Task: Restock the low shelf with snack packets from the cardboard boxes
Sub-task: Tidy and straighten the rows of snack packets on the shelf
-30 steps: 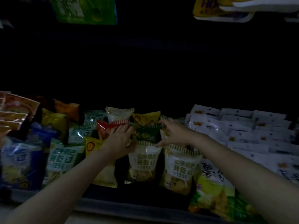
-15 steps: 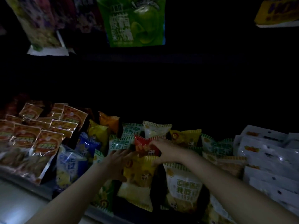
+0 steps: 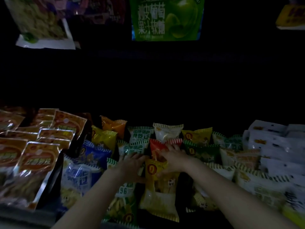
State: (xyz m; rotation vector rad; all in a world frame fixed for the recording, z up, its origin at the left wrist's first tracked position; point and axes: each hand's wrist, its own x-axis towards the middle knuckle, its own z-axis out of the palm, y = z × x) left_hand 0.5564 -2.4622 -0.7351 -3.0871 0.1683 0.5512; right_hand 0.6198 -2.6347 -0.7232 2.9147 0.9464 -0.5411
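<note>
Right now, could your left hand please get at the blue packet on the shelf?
Probably yes: the left hand rests just right of the blue packet, whose face is uncovered.
</note>
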